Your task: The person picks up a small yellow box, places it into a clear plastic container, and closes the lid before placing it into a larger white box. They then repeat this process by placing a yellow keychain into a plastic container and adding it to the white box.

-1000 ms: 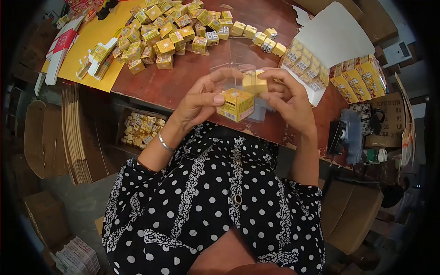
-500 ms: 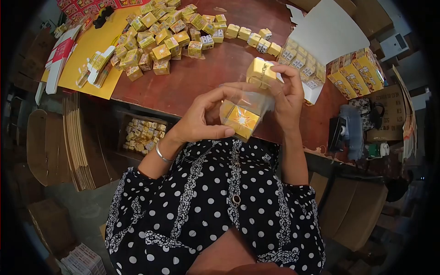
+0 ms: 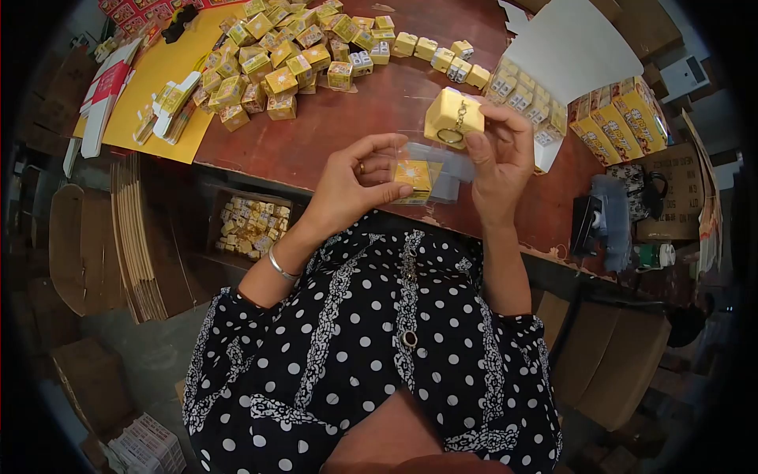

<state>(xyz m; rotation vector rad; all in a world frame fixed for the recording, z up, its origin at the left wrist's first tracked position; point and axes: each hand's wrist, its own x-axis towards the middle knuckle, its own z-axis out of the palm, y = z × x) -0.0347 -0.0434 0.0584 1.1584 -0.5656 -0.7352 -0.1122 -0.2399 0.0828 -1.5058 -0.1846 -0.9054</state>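
Between the thumb and fingers of my left hand (image 3: 355, 186) is a small yellow box (image 3: 414, 177) with an orange starburst, wrapped in clear plastic film. My right hand (image 3: 504, 166) pinches a pale yellow cube (image 3: 455, 115) that has a chain and a metal ring on its side. The cube is above and to the right of the box, apart from it. Clear plastic sheets (image 3: 448, 183) lie beside the box, between my hands, partly hidden.
Beyond my hands, the red table (image 3: 347, 114) bears a pile of yellow boxes (image 3: 280, 79), a row of cubes (image 3: 426, 49) and an open white carton (image 3: 572, 59). Yellow display boxes (image 3: 620, 122) stand right. An open box of small cubes (image 3: 251, 227) sits below the table edge.
My left hand has moved up and slightly left with the wrapped box, away from my right hand. My right hand has turned the cube, so its ring shows more clearly.
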